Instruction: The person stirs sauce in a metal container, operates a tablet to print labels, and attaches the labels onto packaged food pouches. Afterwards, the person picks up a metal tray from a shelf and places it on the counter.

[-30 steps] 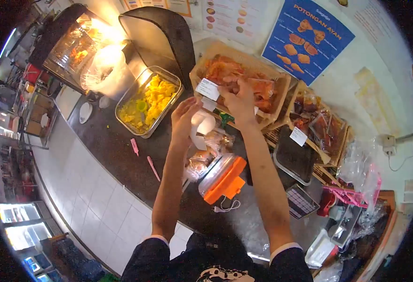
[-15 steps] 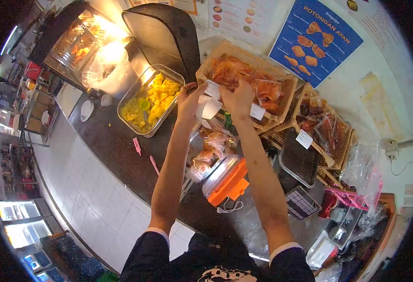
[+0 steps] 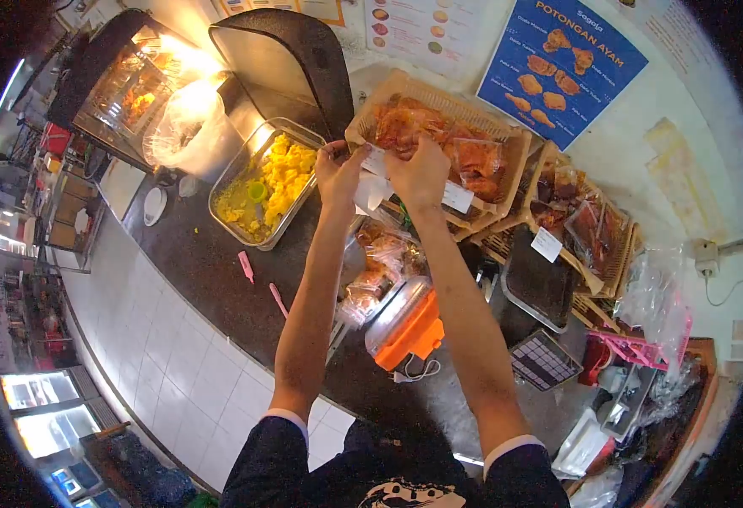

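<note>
**Left hand and right hand held just beside each other, both pinching**

The person's left arm and right arm both reach forward from the body, bare below the short sleeves. They stand well apart near the elbows and slant inward, the right one leaning more, so that the left wrist and right wrist lie closer together. The hands are near yet apart, at almost the same height, their backs largely toward the camera. On each, the fingers are bent and closed in a pinch; the right hand's fingertips are partly hidden by the hand itself.
</note>
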Action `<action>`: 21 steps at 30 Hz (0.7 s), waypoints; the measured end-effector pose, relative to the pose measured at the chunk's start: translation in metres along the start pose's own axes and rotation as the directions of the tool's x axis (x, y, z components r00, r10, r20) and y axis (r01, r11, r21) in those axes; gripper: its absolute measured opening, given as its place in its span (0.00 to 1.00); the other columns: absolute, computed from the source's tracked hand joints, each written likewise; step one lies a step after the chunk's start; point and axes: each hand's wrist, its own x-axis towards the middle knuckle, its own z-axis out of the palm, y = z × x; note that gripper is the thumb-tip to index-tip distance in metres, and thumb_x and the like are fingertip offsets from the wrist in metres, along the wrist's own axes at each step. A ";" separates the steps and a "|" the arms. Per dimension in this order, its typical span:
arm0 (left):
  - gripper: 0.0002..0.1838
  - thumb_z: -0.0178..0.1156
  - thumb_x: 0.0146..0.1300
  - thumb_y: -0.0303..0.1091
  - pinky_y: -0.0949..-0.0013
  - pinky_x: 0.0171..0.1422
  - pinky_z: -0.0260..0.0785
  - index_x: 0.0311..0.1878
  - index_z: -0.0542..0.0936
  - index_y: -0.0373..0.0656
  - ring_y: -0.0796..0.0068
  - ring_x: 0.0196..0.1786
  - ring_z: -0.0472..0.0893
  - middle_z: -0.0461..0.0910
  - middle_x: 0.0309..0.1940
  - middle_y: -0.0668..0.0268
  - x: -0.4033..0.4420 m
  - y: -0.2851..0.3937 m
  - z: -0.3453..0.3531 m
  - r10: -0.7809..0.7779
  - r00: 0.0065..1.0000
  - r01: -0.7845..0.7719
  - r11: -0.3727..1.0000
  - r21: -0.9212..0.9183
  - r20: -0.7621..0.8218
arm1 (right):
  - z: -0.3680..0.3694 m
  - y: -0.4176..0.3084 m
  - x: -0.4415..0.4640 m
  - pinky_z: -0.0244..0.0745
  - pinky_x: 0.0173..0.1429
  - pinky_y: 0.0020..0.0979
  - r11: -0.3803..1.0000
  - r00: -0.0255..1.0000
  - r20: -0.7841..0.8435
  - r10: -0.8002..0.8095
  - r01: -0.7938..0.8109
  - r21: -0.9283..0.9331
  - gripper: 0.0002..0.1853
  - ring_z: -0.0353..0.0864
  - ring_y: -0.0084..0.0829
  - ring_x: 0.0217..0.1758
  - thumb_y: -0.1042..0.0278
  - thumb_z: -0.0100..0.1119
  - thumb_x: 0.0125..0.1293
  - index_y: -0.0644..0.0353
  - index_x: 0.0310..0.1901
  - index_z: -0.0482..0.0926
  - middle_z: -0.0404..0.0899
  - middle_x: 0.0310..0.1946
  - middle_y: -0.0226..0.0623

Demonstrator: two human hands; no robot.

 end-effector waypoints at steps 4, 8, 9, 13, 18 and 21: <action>0.25 0.73 0.54 0.26 0.71 0.35 0.74 0.51 0.69 0.38 0.73 0.33 0.81 0.82 0.34 0.58 -0.004 0.001 0.005 0.064 0.997 -0.063 0.997 0.048 -0.034 | 0.001 -0.001 0.003 0.79 0.49 0.43 1.000 0.999 0.035 0.000 0.001 -0.018 0.20 0.85 0.50 0.41 0.60 0.72 0.48 0.65 0.41 0.83 0.85 0.35 0.50; 0.26 0.73 0.55 0.25 0.71 0.33 0.73 0.52 0.68 0.39 0.74 0.32 0.81 0.81 0.33 0.58 -0.004 0.000 0.005 0.093 0.995 -0.092 0.995 0.050 -0.029 | -0.007 -0.017 0.009 0.80 0.48 0.44 0.981 0.993 0.087 0.074 -0.057 -0.188 0.22 0.86 0.49 0.41 0.57 0.75 0.47 0.62 0.41 0.84 0.85 0.35 0.49; 0.26 0.73 0.55 0.25 0.71 0.33 0.73 0.52 0.68 0.39 0.74 0.32 0.81 0.81 0.33 0.58 -0.003 -0.001 0.004 0.095 0.995 -0.093 0.994 0.051 -0.029 | -0.009 -0.020 0.012 0.80 0.48 0.44 0.981 0.994 0.086 0.074 -0.056 -0.187 0.22 0.86 0.49 0.41 0.57 0.75 0.47 0.62 0.41 0.84 0.85 0.35 0.49; 0.26 0.73 0.55 0.26 0.70 0.33 0.73 0.52 0.68 0.39 0.73 0.33 0.81 0.81 0.34 0.57 -0.008 0.003 0.004 0.100 0.995 -0.099 0.994 0.055 -0.020 | -0.010 0.002 0.018 0.81 0.45 0.45 0.963 0.994 0.101 0.046 -0.017 -0.271 0.21 0.86 0.50 0.39 0.54 0.75 0.47 0.61 0.38 0.84 0.85 0.33 0.50; 0.28 0.73 0.56 0.29 0.69 0.34 0.74 0.55 0.68 0.37 0.72 0.34 0.81 0.81 0.36 0.55 -0.004 -0.006 -0.002 0.117 0.993 -0.116 0.993 0.038 -0.012 | -0.034 0.005 0.005 0.81 0.41 0.45 0.963 0.999 0.039 0.001 0.009 -0.270 0.19 0.85 0.50 0.35 0.52 0.73 0.51 0.61 0.34 0.83 0.84 0.29 0.49; 0.27 0.73 0.57 0.31 0.69 0.38 0.75 0.55 0.69 0.39 0.73 0.37 0.81 0.82 0.40 0.58 -0.006 -0.012 -0.022 0.130 0.991 -0.123 0.977 0.174 -0.033 | -0.069 0.006 -0.018 0.78 0.40 0.44 0.985 0.994 0.023 -0.106 0.109 -0.136 0.19 0.85 0.47 0.35 0.54 0.74 0.52 0.63 0.35 0.82 0.84 0.30 0.47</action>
